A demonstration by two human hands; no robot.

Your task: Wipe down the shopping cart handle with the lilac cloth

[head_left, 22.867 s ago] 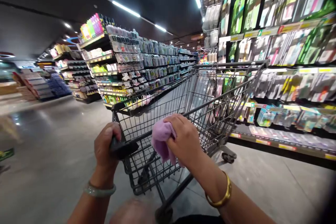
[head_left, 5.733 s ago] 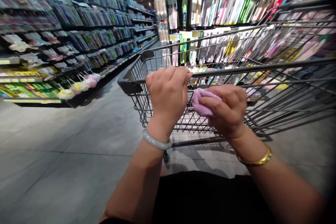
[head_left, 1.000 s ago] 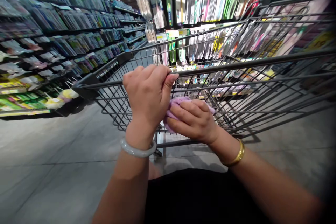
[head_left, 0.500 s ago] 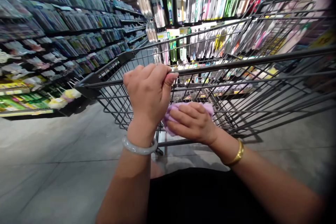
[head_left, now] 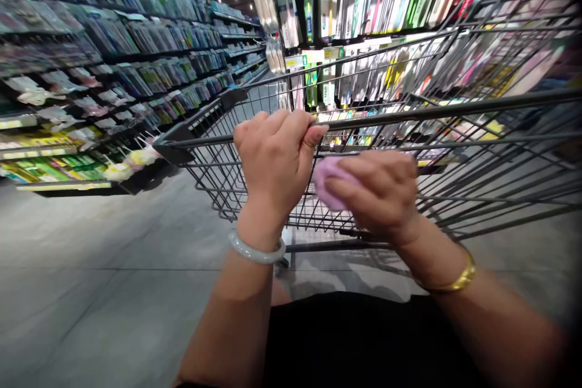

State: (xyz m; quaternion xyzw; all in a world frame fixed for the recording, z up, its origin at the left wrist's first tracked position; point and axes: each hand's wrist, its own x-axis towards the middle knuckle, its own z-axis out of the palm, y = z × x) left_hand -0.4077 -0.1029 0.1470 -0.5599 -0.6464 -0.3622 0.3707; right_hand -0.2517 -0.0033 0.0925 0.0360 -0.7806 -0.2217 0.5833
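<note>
A dark wire shopping cart (head_left: 454,151) stands in front of me, side-on, with nothing visible in its basket. My left hand (head_left: 275,160) is closed around the cart's top rail, a pale bangle on that wrist. My right hand (head_left: 379,194) is closed on a crumpled lilac cloth (head_left: 327,185) and presses it against the wire side just below the rail, right beside my left hand. A gold bangle sits on the right wrist.
Store shelving (head_left: 113,73) full of packaged goods runs along the left of the aisle. Racks of hanging packets (head_left: 386,0) rise behind the cart on the right. Grey tiled floor (head_left: 91,291) stretches to the left of the cart.
My right hand with the cloth has slid to the right along the cart's side and a little upward. My left hand keeps its grip on the rail.
</note>
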